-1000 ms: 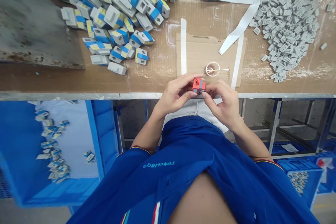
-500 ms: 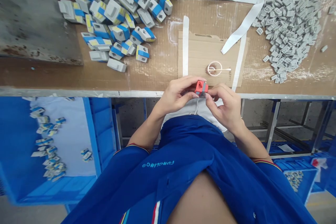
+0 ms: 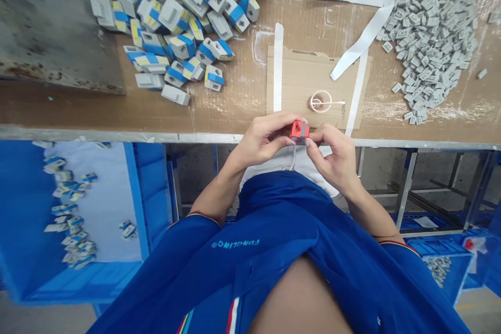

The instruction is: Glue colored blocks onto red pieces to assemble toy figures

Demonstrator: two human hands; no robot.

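Note:
A small red block with a grey band (image 3: 299,130) is held just in front of the table edge. My left hand (image 3: 265,139) pinches its left side between thumb and fingers. From the other side, my right hand (image 3: 333,154) has its thumb and fingertips pressed together at the block's grey lower right part; whether a smaller piece sits between them I cannot make out. Beyond the hands, a small clear cup (image 3: 320,108) with a cotton swab (image 3: 335,103) across it stands on a cardboard sheet (image 3: 297,78) taped to the table.
Grey blocks with blue and yellow bands (image 3: 180,47) are heaped at the back left beside a metal plate (image 3: 50,31). Small grey pieces (image 3: 434,47) form a pile on the right, near a white strip (image 3: 356,44). A blue crate (image 3: 135,193) with more blocks stands below left.
Both hands keep the red block in almost the same place, with only slight finger movement. The whole view has shifted a little.

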